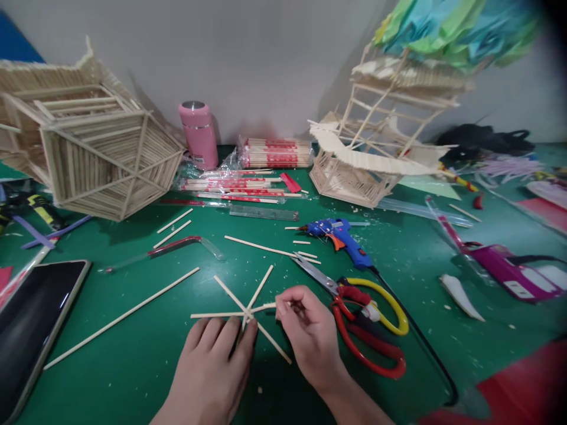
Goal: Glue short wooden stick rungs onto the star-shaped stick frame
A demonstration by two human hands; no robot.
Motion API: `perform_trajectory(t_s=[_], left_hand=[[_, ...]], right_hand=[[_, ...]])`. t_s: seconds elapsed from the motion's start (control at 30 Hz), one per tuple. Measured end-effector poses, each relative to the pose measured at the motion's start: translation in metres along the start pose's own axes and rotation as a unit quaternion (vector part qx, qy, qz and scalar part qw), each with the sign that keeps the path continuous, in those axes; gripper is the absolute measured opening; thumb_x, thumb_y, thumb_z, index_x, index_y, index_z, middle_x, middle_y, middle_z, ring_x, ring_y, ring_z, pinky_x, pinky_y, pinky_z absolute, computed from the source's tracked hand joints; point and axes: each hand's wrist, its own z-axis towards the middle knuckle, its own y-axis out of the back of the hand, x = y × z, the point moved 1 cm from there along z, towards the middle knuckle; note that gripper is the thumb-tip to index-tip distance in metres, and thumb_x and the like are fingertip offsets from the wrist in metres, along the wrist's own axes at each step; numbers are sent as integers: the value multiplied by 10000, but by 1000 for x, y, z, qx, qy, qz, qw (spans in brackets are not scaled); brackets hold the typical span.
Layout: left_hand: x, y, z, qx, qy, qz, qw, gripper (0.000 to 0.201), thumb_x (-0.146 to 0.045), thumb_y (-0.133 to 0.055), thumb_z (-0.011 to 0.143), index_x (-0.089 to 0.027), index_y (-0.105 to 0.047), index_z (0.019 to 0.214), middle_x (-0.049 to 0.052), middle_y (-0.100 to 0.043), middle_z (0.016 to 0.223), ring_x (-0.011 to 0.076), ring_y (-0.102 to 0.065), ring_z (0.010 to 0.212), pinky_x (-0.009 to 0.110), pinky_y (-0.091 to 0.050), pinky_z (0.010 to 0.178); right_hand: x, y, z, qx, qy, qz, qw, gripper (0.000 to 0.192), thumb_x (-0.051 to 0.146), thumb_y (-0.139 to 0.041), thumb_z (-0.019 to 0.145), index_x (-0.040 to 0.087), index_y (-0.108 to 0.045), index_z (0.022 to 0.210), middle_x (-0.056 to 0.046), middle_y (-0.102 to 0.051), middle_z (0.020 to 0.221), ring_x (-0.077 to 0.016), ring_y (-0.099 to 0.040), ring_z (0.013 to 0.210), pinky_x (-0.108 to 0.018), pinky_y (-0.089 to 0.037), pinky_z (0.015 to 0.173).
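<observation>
L hand (pixel 212 360) lies flat, fingers together, pressing down the hub of the crossed sticks (pixel 248 310) on the green mat (pixel 133 366) near its front edge. R hand (pixel 310 330), at 3 o'clock of the hub, pinches the tip of one stick betw thumb & forefinger. Scissors (pixel 367 319) lie just at 3 o'clock of R hand, blue glue gun (pixel 341 236) at 1 o'clock.

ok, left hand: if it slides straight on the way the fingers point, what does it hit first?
Probably the crossed wooden sticks: the left hand points up-table and its fingertips already press their crossing. Beyond, open green mat; depth uncertain.
</observation>
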Motion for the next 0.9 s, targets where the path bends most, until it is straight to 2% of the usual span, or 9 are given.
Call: perform_trajectory(t_s=[0.07,0.23,0.3,0.4,0.53,0.7,0.8,0.9], left_hand=[[0,2,0,-12,-5,13,1000,318,-168,-406,819,-209,-572,1087,69,-640,918,222,-561,826,371,-426,723],[-6,11,-6,-103,20,-22,994,220,-160,-409,860,-205,-624,866,32,-651,800,195,-559,756,361,-405,740],[-7,14,-11,-103,45,-52,992,164,-166,-454,854,-198,-613,829,20,-651,802,184,-557,762,343,-403,750],[-7,18,-16,-62,78,-71,993,102,-184,-490,836,-195,-591,837,22,-639,821,185,-555,775,331,-404,725],[-6,21,-14,3,119,-78,990,71,-237,-516,805,-204,-550,752,12,-589,735,190,-544,708,347,-396,660],[-8,16,-6,7,142,-79,987,106,-217,-494,791,-209,-520,689,1,-549,691,188,-528,694,361,-376,675],[-7,11,-5,2,143,-84,986,117,-183,-468,793,-214,-522,694,-3,-555,703,182,-519,704,353,-361,692],[-6,8,-6,2,138,-75,988,121,-171,-454,800,-213,-517,705,-6,-551,703,179,-508,689,360,-339,704]], right_hand=[[-1,-1,1,-1,2,7,1000,173,320,-488,846,187,-545,752,28,-504,570,-96,-478,495,-190,-411,448],[7,4,4,-23,12,19,999,223,352,-489,847,170,-579,756,20,-537,561,-84,-483,467,-181,-421,429],[12,14,8,-42,17,14,999,216,362,-506,833,168,-596,795,5,-573,588,-91,-506,475,-188,-437,429],[17,37,17,-86,21,-12,996,219,378,-545,801,175,-604,860,-24,-630,669,-114,-558,536,-213,-478,474],[9,82,32,-177,15,-85,980,261,423,-573,760,182,-591,859,-51,-660,761,-152,-599,625,-267,-506,557],[-12,139,39,-262,5,-231,937,293,454,-572,707,187,-615,821,-71,-649,774,-210,-582,688,-350,-461,649],[-24,162,44,-264,-9,-303,916,288,457,-528,683,199,-617,776,-76,-656,753,-235,-584,693,-367,-435,654],[-33,172,51,-230,-23,-351,907,269,453,-507,646,217,-618,714,-55,-660,678,-236,-595,637,-343,-428,583]])
